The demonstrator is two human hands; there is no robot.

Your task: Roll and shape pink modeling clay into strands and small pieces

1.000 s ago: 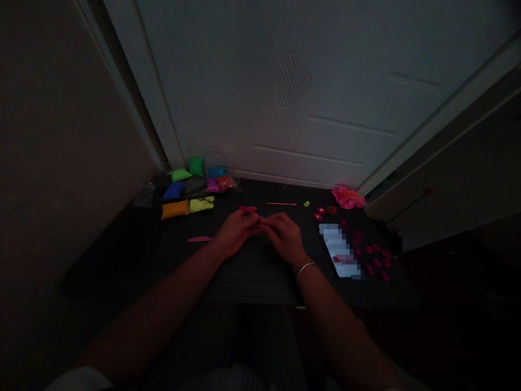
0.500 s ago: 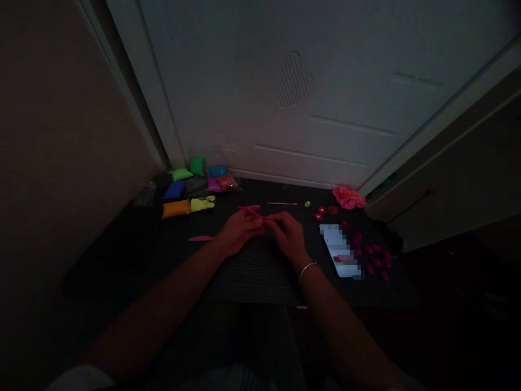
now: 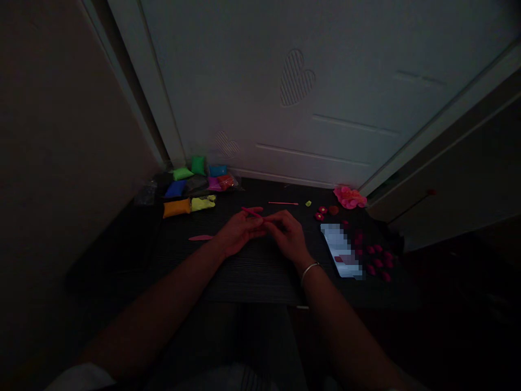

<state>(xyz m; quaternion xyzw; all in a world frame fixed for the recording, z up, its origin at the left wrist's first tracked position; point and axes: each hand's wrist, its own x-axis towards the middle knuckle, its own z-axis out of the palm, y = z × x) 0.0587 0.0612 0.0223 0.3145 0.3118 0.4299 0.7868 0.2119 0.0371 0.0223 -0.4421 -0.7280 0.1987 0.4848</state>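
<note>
Over the middle of the dark table, a thin pink stick (image 3: pixel 253 213) lies slanted across the fingers of my left hand (image 3: pixel 239 232), which is turned partly palm up and curled round it. My right hand (image 3: pixel 286 231) pinches the stick's near right end between thumb and fingertips. Whether the stick is a tool or rolled clay, I cannot tell in this dim light. A flat pink modelling knife (image 3: pixel 200 238) lies left of my left hand, its right end hidden by the wrist. Behind my hands rests a slim pink tool (image 3: pixel 283 203).
Packets of coloured clay, including an orange one (image 3: pixel 176 208) and a yellow one (image 3: pixel 203 203), lie back left. On the right are a phone (image 3: pixel 341 252), several dark pink pieces (image 3: pixel 376 262), small flowers (image 3: pixel 319 216) and a pink flower cluster (image 3: pixel 350 197). A white door (image 3: pixel 244 81) stands behind.
The pink stick has tilted slightly within my left hand, and those fingers have shifted a little. My right hand keeps its pinch. The whole view has moved very slightly.
</note>
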